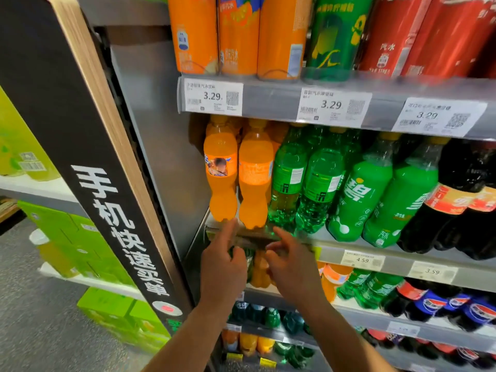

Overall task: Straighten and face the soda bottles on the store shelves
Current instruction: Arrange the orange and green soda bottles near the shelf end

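The left hand (224, 264) stretches its forefinger up to the orange bottles (220, 183). The right hand (290, 261) hovers loosely spread, empty.

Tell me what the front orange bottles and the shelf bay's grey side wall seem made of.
Front orange bottles: probably clear glossy plastic; the drink's colour shows through, and the lobed moulded bases catch highlights. Grey side wall: looks like sheet metal with a dull satin finish, showing soft streaky reflections; painted or bare, cannot tell.
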